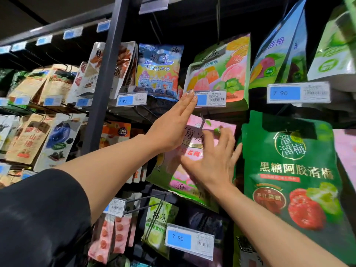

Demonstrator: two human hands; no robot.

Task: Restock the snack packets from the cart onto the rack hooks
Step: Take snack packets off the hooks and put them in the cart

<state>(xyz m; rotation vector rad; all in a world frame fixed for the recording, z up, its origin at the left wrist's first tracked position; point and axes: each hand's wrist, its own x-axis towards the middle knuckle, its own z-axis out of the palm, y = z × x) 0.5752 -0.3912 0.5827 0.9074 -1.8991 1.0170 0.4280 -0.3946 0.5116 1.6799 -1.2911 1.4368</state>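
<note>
A pink snack packet hangs on a rack hook in the middle row, tilted with its lower end swung towards me. My right hand lies flat on its front with fingers spread, gripping nothing. My left hand reaches up and to the right, flat with fingers together. Its fingertips touch the price tag of the row above, in front of a fruit-printed packet. The cart is out of view.
A big green packet hangs right beside my right hand. Blue packets and brown jerky packets hang upper left behind a dark upright post. An empty hook and a 7.90 price tag jut out below.
</note>
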